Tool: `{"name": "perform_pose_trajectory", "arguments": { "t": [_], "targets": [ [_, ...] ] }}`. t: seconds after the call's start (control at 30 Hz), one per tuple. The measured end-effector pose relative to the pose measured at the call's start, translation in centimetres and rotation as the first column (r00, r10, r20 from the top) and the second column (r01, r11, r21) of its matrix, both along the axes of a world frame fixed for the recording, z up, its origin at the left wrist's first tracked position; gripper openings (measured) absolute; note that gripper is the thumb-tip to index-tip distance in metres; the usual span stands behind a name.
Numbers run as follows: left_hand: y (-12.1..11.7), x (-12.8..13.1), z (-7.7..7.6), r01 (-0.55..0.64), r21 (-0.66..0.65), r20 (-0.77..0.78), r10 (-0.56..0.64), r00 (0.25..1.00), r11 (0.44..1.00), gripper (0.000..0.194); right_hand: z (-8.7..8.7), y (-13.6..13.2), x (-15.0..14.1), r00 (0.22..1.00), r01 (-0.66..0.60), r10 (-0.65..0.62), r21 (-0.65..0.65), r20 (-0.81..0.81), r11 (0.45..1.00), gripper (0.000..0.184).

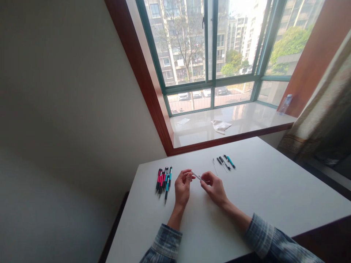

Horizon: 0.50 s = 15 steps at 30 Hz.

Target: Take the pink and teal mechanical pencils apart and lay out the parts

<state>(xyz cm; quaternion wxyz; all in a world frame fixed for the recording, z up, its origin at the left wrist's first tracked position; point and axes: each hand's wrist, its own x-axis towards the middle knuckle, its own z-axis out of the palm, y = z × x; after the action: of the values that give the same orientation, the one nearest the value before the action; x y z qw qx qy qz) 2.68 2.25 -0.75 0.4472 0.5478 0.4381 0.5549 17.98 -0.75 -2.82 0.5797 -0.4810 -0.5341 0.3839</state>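
Plaid sleeves (166, 241) enter nearest my camera, each cuff ending short of the wrist. Beyond them, at the centre of the white table (203, 230), I have both hands in view, raised close together with a single white tube (196, 175) bridging the gap. My left hand (182, 188) pinches the tube's far left end between thumb and fingers, the grip nearly closed. My right hand (214, 187) is likewise nearly closed, thumb and forefinger on the near right end, the other fingers curled. Dark detail shows by the right fingertips; I cannot tell whether it belongs to the tube. The tube slants down from left to right.

Left of the hands lies a cluster of pens (161, 179), pink and teal with black grips, side by side, their tips towards the near side; one teal pen (167, 189) reaches nearest. Far right of the hands I see a loose row of pen parts: thin rods (215, 167), short black pieces (220, 160) and, rightmost, a teal barrel (231, 162). On the far sill (194, 136) rest a crumpled cloth (221, 126) and, farther right, a clear bottle (286, 105).
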Motion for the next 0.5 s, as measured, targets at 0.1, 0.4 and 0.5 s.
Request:
{"name": "perform_pose_trajectory", "arguments": {
  "t": [0.1, 0.4, 0.5],
  "targets": [
    [0.3, -0.3, -0.1, -0.011, -0.03, -0.007, 0.011, 1.0, 0.999, 0.031, -0.1, 0.8, 1.0, 0.988, 0.012, -0.022, -0.07, -0.151, 0.997, 0.023],
    [-0.6, 0.8, 0.1, 0.253, -0.22, 0.071, -0.243, 0.967, 0.942, 0.032, 0.9, 1.3, 2.1, 0.814, -0.111, 0.012, -0.135, -0.58, 0.985, 0.025],
    [-0.6, 0.8, 0.1, 0.262, -0.24, 0.072, -0.252, 0.965, 0.935, 0.035, 1.1, 1.1, 2.1, 0.815, -0.122, 0.022, -0.135, -0.579, 0.983, 0.023]
  ]
}}
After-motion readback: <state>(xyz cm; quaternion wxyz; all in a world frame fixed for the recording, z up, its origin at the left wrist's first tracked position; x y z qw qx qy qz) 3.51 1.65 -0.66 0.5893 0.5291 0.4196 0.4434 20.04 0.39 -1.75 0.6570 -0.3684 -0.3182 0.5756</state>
